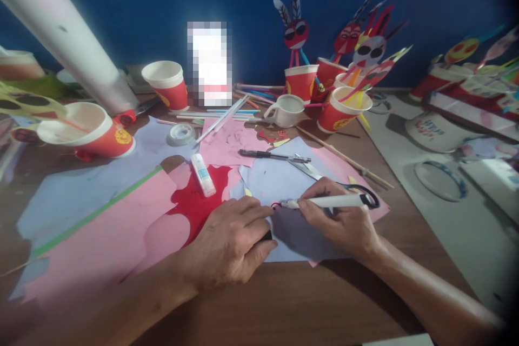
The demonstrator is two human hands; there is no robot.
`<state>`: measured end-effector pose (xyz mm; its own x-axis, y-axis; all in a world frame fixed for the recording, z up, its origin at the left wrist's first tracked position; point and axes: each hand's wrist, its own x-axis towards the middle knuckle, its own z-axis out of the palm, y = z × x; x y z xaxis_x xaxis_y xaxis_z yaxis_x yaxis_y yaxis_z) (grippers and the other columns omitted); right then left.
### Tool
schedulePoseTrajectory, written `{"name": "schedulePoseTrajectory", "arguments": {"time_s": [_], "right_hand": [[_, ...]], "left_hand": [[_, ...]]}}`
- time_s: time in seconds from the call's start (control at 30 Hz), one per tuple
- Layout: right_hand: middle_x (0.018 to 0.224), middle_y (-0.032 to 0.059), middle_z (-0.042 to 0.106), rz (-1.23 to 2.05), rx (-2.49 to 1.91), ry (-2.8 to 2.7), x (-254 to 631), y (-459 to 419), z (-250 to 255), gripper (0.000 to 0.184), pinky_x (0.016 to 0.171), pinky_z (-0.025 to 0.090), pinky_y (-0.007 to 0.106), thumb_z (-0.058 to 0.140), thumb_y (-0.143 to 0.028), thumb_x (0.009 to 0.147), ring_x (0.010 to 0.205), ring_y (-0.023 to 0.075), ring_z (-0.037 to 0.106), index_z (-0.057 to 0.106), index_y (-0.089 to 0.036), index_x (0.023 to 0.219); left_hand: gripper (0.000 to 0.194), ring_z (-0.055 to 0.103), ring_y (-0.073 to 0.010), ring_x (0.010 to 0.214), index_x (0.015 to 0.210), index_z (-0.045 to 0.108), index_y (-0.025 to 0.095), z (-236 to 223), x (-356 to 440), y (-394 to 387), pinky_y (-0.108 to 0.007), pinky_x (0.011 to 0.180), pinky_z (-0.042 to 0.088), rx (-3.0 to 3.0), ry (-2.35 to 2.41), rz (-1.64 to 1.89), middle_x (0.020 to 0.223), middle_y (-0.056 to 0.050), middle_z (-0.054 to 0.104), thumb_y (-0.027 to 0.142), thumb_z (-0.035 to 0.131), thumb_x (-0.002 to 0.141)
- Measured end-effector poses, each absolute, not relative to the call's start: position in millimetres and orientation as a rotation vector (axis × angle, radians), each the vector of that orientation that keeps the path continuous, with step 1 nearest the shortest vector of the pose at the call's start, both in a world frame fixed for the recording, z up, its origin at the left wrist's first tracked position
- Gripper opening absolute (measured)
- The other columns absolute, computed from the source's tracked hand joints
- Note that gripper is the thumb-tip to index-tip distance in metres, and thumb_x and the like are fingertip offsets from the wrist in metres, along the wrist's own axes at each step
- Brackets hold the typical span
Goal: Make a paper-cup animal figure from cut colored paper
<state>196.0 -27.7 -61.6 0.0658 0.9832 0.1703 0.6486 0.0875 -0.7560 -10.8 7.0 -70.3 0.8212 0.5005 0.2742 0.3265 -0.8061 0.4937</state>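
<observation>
From where I stand, the person's right hand (344, 223) grips a slim white pen with a black end (340, 201), its tip down beside a small dark curved mark (276, 205) over a pale blue paper sheet (312, 246). The left hand (235, 238) lies bent just beside the mark, something black by its thumb; I can't tell whether it pinches that. The step in hand looks like drawing, and the next move seems to call for a steady tip and paper pinned flat. Beyond lie steel scissors with black handles (308, 172), a clear-barrelled black pen (275, 156) and a white glue stick (203, 174), its blue-green label too small to read. Farther back, a red-and-white paper cup (338, 113) bears a yellow emblem, no legible words; the lettering on a white vessel (438, 132) at right is blurred.
</observation>
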Motion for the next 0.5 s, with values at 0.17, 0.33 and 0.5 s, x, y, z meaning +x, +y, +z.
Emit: {"name": "schedulePoseTrajectory", "arguments": {"time_s": [0.17, 0.33, 0.5], "right_hand": [[0.050, -0.0026, 0.054, 0.688, -1.627, -1.669, 195.7, -29.6, -61.8, 0.015, 0.035, 0.035, 0.023, 0.055, -0.029, 0.078, 0.038, 0.0107, 0.048, 0.054, -0.020, 0.066], [0.055, -0.0021, 0.057, 0.603, -1.586, -1.762, 197.5, -27.9, -65.6, 0.014, 0.043, 0.039, 0.023, 0.054, -0.026, 0.079, 0.045, 0.0107, 0.051, 0.055, -0.019, 0.067], [0.054, -0.0018, 0.057, 0.590, -1.617, -1.749, 197.4, -27.1, -64.9, 0.015, 0.044, 0.040, 0.023, 0.054, -0.026, 0.079, 0.045, 0.0109, 0.050, 0.055, -0.019, 0.066]], "left_hand": [[0.015, 0.053, -0.0224, 0.097, 0.088, 0.059, 0.014, -69.6, -10.9, 6.7, -0.038, 0.082, 0.048, 2.571, 0.618, 0.559, 0.107, -0.006, 0.064, 0.024, 0.048, 0.086], [0.015, 0.053, -0.0222, 0.095, 0.089, 0.059, 0.014, -69.0, -10.2, 6.4, -0.038, 0.081, 0.048, 2.577, 0.614, 0.557, 0.105, -0.007, 0.064, 0.024, 0.047, 0.087], [0.015, 0.053, -0.0225, 0.095, 0.089, 0.058, 0.015, -68.4, -10.0, 6.7, -0.038, 0.081, 0.048, 2.574, 0.608, 0.567, 0.104, -0.007, 0.064, 0.025, 0.047, 0.087]]}}
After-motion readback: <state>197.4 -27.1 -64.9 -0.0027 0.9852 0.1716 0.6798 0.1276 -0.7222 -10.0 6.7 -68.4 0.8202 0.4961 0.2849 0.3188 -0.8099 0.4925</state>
